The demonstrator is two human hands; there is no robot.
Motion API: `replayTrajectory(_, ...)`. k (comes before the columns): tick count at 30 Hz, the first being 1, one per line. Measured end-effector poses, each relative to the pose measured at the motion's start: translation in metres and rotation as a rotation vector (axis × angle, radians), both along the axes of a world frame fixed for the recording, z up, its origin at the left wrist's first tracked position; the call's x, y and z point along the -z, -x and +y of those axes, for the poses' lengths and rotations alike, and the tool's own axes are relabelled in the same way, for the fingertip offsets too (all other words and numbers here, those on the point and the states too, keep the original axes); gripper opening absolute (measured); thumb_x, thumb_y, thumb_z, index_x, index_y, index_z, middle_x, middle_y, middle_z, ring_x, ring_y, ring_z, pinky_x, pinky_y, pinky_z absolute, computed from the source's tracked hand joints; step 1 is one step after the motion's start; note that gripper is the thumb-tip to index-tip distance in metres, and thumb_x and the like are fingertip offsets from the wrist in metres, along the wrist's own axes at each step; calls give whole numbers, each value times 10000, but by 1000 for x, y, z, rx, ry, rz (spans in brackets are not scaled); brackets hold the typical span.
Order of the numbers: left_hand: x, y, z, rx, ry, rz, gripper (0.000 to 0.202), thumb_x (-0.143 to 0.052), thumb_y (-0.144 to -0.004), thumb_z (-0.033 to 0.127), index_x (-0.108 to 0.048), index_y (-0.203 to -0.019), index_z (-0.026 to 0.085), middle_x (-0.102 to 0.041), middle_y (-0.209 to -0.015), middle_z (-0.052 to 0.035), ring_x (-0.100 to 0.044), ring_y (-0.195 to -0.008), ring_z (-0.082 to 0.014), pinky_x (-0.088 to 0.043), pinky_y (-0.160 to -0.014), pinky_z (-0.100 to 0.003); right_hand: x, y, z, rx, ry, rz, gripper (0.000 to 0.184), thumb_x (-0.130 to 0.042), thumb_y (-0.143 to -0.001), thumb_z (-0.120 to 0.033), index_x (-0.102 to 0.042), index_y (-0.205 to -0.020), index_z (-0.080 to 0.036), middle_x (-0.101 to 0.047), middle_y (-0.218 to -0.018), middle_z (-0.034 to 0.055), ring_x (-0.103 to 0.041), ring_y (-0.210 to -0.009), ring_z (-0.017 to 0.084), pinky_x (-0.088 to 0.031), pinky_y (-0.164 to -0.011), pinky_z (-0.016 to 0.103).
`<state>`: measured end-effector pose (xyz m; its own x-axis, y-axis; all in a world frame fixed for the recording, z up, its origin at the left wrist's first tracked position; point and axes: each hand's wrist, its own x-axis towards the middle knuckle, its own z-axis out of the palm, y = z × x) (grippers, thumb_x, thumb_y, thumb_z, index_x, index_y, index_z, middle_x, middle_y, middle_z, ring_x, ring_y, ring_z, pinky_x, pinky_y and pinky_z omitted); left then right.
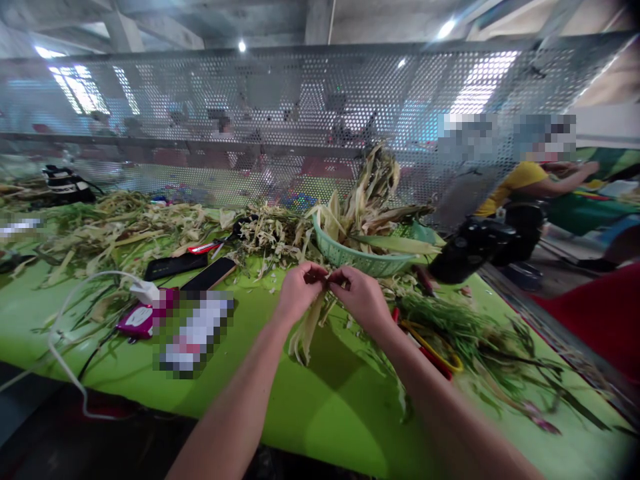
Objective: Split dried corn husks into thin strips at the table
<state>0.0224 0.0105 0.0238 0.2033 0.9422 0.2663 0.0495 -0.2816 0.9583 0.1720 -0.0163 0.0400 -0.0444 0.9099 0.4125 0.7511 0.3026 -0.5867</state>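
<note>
My left hand (pixel 300 290) and my right hand (pixel 361 297) meet over the green table (pixel 285 407), fingertips pinched close together. Between them they grip a pale, dry corn husk (pixel 306 333), whose long strips hang down toward the tabletop. My fingers hide the upper end of it. Just beyond my hands stands a light green plastic basket (pixel 345 257), heaped with dried husks (pixel 373 193). By my right forearm lies a tool with red and yellow handles (pixel 435 353), partly covered by the arm.
Loose husk scraps (pixel 135 227) spread along the back left. Phones (pixel 175 265), a purple power strip (pixel 137 320) and a white cable (pixel 63 360) lie left. Green plant stems (pixel 460 320) and a black object (pixel 473 247) are right. A perforated metal screen (pixel 280 87) rises behind; a person in yellow (pixel 520 183) sits beyond.
</note>
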Motion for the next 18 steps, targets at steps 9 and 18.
replayTrajectory(9,4,-2,-2,-117,-215,117,165,-563,-766,65,-658,-837,179,-684,-831,-31,-613,-760,-142,-478,-745,-268,2,-1,1,-88,57,169,71,-592,-752,-250,-627,-748,-188,-620,-681,-7,-532,-620,143,-387,-599,254)
replayTrajectory(18,8,-3,3,-49,-134,-51,94,-619,-753,99,-658,-812,160,-626,-855,-35,-601,-771,-134,-490,-745,-265,4,-3,8,-229,280,580,276,-627,-727,-319,-651,-963,-178,-602,-710,-5,-465,-550,110,-388,-478,234)
